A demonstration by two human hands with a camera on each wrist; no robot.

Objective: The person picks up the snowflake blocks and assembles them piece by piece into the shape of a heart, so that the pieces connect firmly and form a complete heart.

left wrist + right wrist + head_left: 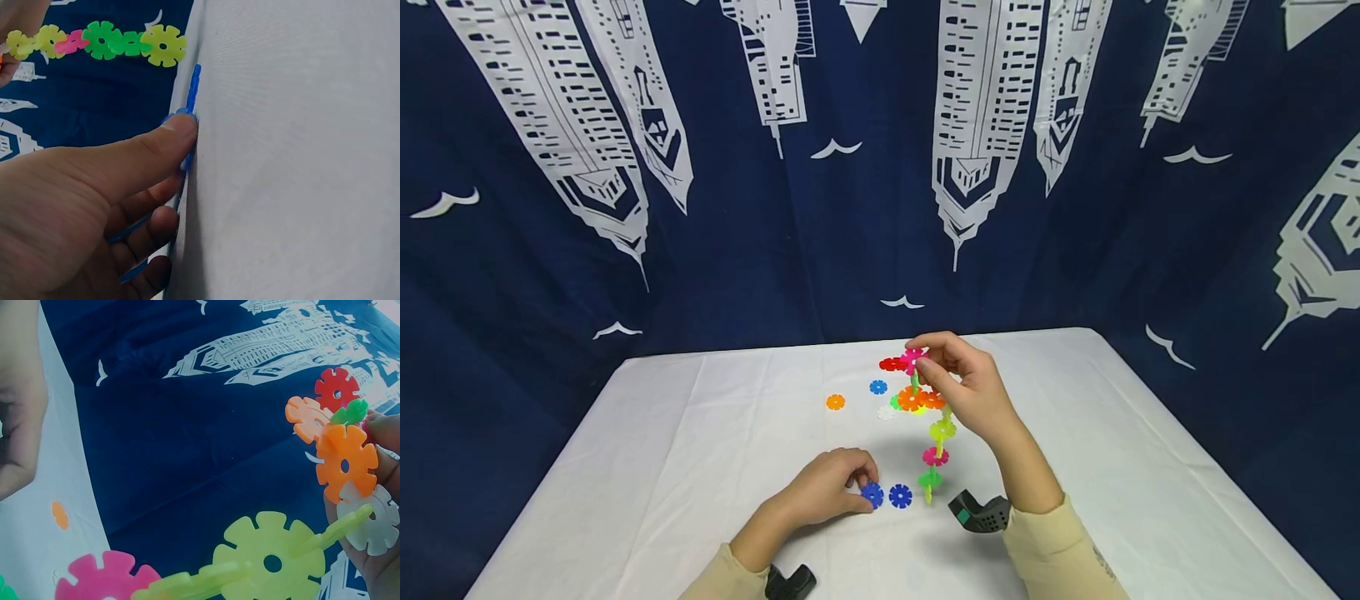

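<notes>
My right hand (962, 383) is raised over the table and pinches a pink snowflake disc (912, 361) at the top of a linked chain. From there the chain hangs through orange discs (912, 398), a yellow disc (943, 429), a lower pink disc (935, 457) and a green disc (929, 478). A red disc (892, 364) juts out beside the pink one. Low on the table, my left hand (827, 487) pinches a blue disc (872, 495) between thumb and fingers. Beside it is another blue disc (900, 496). In the left wrist view my thumb (178, 128) covers part of the held disc.
Loose discs lie farther back on the white tablecloth (700, 433): an orange one (835, 402), a lighter blue one (877, 387) and a white one (886, 412). Behind the table hangs a navy curtain (850, 225) printed with white buildings.
</notes>
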